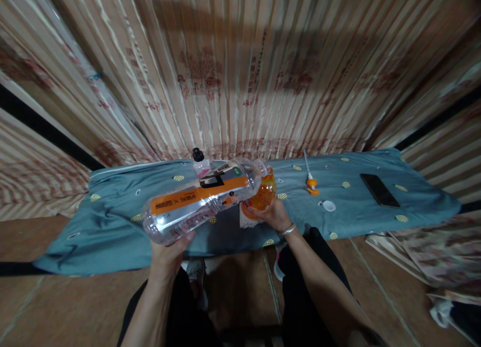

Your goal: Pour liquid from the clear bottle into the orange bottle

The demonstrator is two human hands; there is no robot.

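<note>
My left hand [169, 254] grips the lower part of a big clear plastic bottle [199, 199] with an orange and silver label. The bottle is tilted, its mouth pointing right over the top of an orange bottle [263, 194]. Around that orange bottle my right hand [274, 216] is closed, a bracelet on its wrist. Whether liquid passes between the two mouths cannot be made out. Under the orange bottle part of a white stack, perhaps paper, [246, 223] shows. To the right lie an orange pump head with a long tube [311, 184] and a white round cap [329, 206].
A clear bottle with a black top [199, 159] stands behind the big bottle. A black phone [379, 190] lies at the right on the blue patterned cloth [361, 222]. Pleated curtains [233, 86] rise behind and at both sides.
</note>
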